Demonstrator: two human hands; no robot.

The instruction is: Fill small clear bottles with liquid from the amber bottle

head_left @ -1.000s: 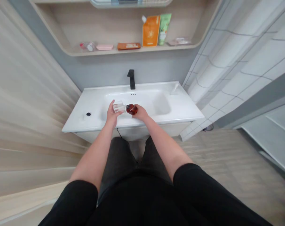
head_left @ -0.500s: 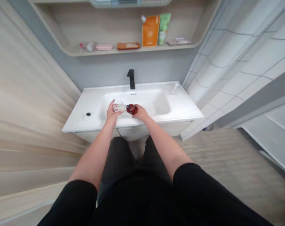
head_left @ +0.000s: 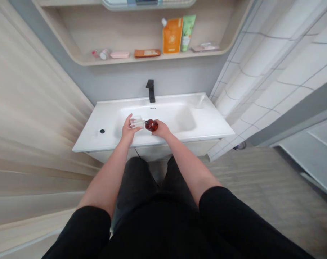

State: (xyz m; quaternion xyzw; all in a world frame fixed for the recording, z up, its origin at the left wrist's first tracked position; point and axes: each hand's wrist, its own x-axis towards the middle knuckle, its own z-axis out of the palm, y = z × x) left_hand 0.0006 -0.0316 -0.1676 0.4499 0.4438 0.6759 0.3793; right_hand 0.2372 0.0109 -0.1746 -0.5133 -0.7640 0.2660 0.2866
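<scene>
A home bathroom: white washbasin [head_left: 201,124] with black tap [head_left: 151,90] mid-frame, toiletries shelf [head_left: 152,57] above, white tiled wall [head_left: 274,72] at right.

White sink counter [head_left: 206,124] carries a small black cap [head_left: 102,131].

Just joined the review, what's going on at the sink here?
A person stands at a white bathroom sink, both hands held over the basin. The left hand holds a small clear container; the right hand holds a small dark red rounded bottle, tipped sideways with its neck meeting the clear container. A black faucet stands behind them, with no water visibly running. An orange pouch sits on the shelf above.
</scene>
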